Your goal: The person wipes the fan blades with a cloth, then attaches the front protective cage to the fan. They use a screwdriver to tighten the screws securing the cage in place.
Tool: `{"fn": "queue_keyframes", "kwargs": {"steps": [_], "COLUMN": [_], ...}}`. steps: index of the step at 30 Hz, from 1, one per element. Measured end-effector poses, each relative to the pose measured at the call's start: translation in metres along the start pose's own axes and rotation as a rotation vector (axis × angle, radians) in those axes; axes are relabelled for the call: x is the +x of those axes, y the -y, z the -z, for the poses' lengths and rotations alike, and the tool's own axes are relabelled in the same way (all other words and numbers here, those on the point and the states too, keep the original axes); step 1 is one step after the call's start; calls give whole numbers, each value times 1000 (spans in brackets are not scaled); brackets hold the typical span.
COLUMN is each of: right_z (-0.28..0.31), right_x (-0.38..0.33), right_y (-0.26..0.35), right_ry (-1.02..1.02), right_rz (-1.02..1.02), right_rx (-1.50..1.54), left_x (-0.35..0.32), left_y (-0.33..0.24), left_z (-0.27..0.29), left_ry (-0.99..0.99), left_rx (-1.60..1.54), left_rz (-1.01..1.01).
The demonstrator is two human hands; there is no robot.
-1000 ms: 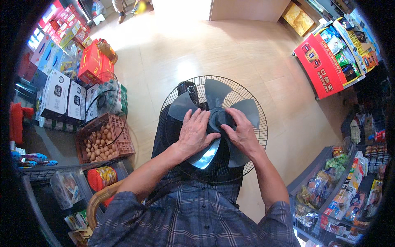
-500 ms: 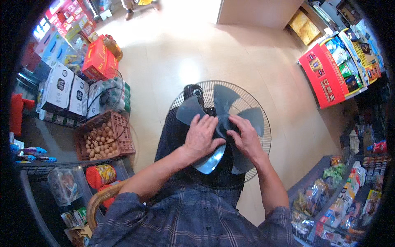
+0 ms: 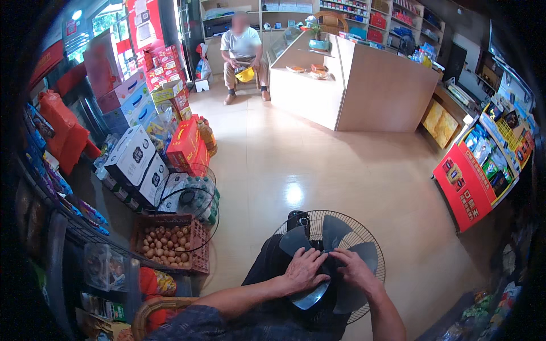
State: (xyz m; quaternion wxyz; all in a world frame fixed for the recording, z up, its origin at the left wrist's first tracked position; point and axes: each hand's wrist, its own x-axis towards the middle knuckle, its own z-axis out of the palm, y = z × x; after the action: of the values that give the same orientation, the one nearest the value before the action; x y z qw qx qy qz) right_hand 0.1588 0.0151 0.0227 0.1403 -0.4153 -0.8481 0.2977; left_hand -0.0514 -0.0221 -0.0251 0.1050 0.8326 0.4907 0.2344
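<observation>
A round wire fan cover (image 3: 187, 207) leans over a red crate of brown nuts (image 3: 170, 245) by the boxes. Low in the middle, the left hand (image 3: 304, 271) lies flat on a grey fan blade (image 3: 310, 295), fingers spread. The right hand (image 3: 355, 271) presses beside it, fingers apart too. The smooth plastic blades sit inside a thin wire cage (image 3: 372, 256). I think the blades are being fitted or pulled; next needs a steady, even grip.

Glossy tan floor (image 3: 318, 165) fills centre frame, wooden counter (image 3: 364, 85) upper middle, stocked shelves (image 3: 352, 17) top, daylight window (image 3: 105, 20) upper left.
</observation>
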Motion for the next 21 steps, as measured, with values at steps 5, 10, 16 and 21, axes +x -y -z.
{"fn": "queue_keyframes", "kwargs": {"steps": [5, 10, 16, 21], "right_z": [6, 8, 1, -1], "right_x": [5, 8, 0, 2], "right_y": [9, 29, 33, 26], "right_ry": [-17, 1, -93, -63], "right_rz": [-38, -239, -138, 54], "right_rx": [-98, -280, -233, -123], "left_x": [0, -3, 0, -2], "left_y": [-3, 2, -1, 0], "left_z": [0, -2, 0, 1], "left_ry": [62, 44, 54, 30], "left_rx": [8, 0, -14, -8], "left_rz": [16, 8, 19, 9]}}
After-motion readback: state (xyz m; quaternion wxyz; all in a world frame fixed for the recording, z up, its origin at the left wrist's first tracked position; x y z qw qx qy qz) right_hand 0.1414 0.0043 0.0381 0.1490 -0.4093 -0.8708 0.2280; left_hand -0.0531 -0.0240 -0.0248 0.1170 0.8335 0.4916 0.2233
